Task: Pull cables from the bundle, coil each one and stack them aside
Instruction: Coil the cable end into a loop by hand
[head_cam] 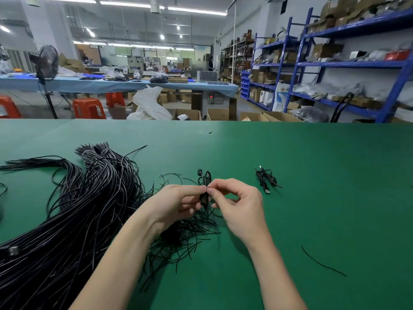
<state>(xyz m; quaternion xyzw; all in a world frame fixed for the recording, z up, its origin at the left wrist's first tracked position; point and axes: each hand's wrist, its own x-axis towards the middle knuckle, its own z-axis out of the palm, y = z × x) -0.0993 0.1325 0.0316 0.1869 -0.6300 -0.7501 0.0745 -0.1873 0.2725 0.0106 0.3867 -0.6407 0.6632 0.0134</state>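
No legible text anywhere: faint grey print on the crumpled white plastic bag (149,108) beyond the green table, too blurred to read; red-lit display on the grey box (211,99), unreadable.

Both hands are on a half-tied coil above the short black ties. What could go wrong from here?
The coiled cable, pinched between the left hand and right hand, could spring open if either grip slips. It might also snag the loose short ties lying right under it. The finished coil lies apart, so it seems safe.
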